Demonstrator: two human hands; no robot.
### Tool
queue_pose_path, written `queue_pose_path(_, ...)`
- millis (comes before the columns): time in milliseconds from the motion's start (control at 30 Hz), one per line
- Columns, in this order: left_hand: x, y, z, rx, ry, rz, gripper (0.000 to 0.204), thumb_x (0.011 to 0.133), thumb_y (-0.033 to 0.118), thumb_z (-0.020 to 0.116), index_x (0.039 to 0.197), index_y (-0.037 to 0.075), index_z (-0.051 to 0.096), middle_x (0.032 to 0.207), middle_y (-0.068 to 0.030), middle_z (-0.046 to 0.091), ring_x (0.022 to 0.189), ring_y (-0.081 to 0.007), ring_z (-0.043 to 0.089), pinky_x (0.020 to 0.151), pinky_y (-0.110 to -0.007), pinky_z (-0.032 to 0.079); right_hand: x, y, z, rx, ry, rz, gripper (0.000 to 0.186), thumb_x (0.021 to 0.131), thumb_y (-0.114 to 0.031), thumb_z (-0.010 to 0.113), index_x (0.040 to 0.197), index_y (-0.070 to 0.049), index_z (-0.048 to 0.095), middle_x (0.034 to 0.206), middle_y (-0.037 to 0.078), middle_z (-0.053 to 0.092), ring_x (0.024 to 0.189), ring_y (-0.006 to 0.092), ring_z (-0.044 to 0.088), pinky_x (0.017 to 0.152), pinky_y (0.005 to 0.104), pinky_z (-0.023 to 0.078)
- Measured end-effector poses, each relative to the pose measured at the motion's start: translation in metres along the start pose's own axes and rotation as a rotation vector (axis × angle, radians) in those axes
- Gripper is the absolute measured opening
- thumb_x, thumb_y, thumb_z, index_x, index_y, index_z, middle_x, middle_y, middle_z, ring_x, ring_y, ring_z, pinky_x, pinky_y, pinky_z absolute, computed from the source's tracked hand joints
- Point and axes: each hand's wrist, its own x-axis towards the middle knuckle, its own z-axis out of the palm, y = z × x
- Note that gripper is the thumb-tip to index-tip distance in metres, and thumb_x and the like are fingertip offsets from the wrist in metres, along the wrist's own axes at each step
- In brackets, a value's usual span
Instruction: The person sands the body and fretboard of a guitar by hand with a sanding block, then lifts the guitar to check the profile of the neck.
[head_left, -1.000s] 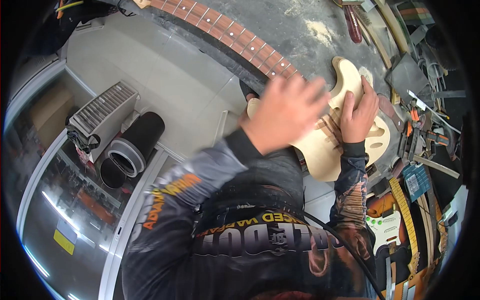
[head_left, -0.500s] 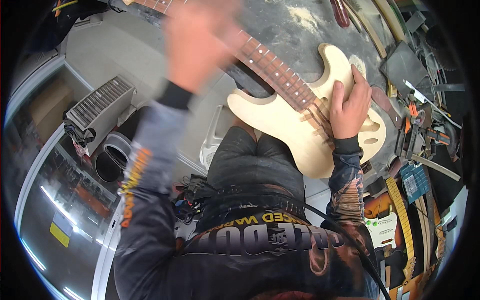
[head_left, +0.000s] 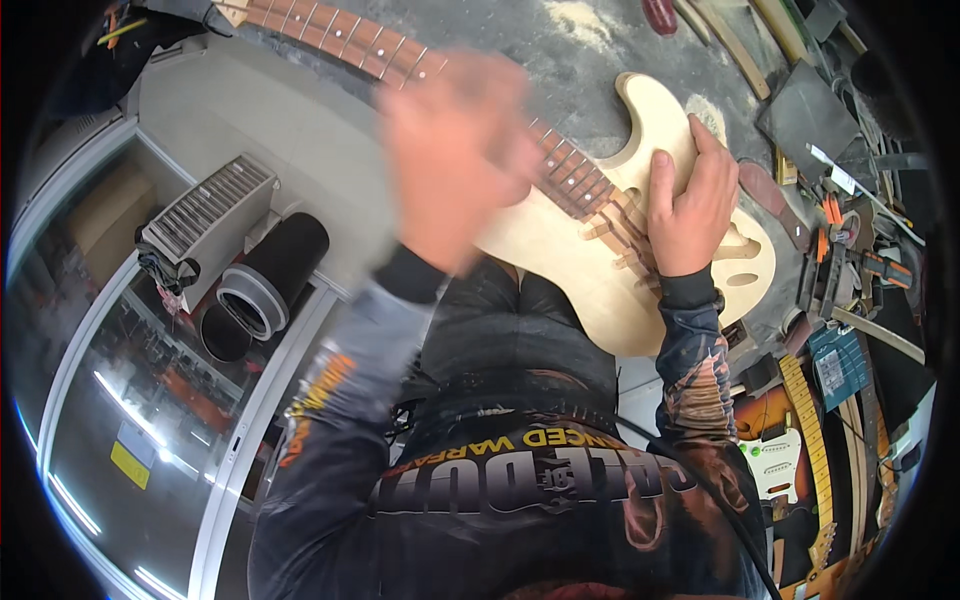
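Note:
A pale unfinished guitar body (head_left: pixel 560 270) lies at the bench edge above my lap. A neck (head_left: pixel 330 35) with a reddish-brown fretboard and dot inlays runs from it toward the upper left. Brown wood strips (head_left: pixel 625 240) show where the neck meets the body. My right hand (head_left: pixel 695 205) grips the body near its upper horn, fingers curved over it and thumb apart. My left hand (head_left: pixel 455 160) is over the middle of the neck, badly smeared, so its fingers and any contact are unclear; it hides part of the fretboard.
The dusty grey bench (head_left: pixel 570 70) carries wood strips (head_left: pixel 740 60) and orange-black clamps (head_left: pixel 880 270). At lower right is a sunburst guitar with white pickguard (head_left: pixel 775 455). Left are a slatted grey unit (head_left: pixel 205 210), a black cylinder (head_left: pixel 290 250) and a glass case (head_left: pixel 150 430).
My left hand swung up-left from the body along the neck, then came partway back down and right. The guitar has shifted slightly up and left, my right hand staying on it.

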Motion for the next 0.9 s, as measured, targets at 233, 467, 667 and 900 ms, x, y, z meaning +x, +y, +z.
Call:
queue_pose_path(233,0.025,-0.033,-0.040,0.230,0.025,-0.137,0.054,0.076,0.019,0.088,0.130,0.022,0.077,0.141,-0.0079,0.070,0.114,-0.0338,0.065,0.097,-0.051,0.051,-0.001,0.000,-0.004,0.004,0.001,0.006,0.053,0.103,-0.029,0.076,0.150,-0.007,0.064,0.138,0.017,0.070,0.130,0.0397,0.063,0.114,0.0516,0.044)
queue_pose_path(467,0.015,-0.047,-0.028,0.125,0.148,-0.060,0.058,0.076,0.019,0.087,0.133,0.023,0.075,0.136,-0.0086,0.072,0.116,-0.0325,0.066,0.107,-0.053,0.049,-0.004,-0.004,-0.003,0.018,-0.006,0.019,0.054,0.103,-0.029,0.076,0.151,-0.008,0.064,0.139,0.016,0.070,0.131,0.0386,0.062,0.116,0.0514,0.043)
queue_pose_path(667,-0.001,0.014,-0.009,-0.038,-0.061,0.062,0.047,0.090,0.020,0.079,0.135,0.011,0.074,0.134,-0.0135,0.068,0.114,-0.0378,0.061,0.103,-0.050,0.051,0.000,-0.002,-0.001,0.012,0.016,0.009,0.054,0.103,-0.029,0.077,0.150,-0.008,0.064,0.138,0.016,0.070,0.131,0.0386,0.062,0.115,0.0513,0.043)
queue_pose_path(900,-0.004,0.032,0.004,-0.082,-0.011,-0.032,0.056,0.082,0.018,0.085,0.137,0.021,0.076,0.143,-0.0067,0.067,0.111,-0.0352,0.062,0.097,-0.049,0.049,-0.001,-0.002,0.001,0.016,0.003,0.012,0.053,0.104,-0.031,0.076,0.150,-0.007,0.064,0.138,0.017,0.070,0.130,0.0387,0.062,0.114,0.0511,0.043)
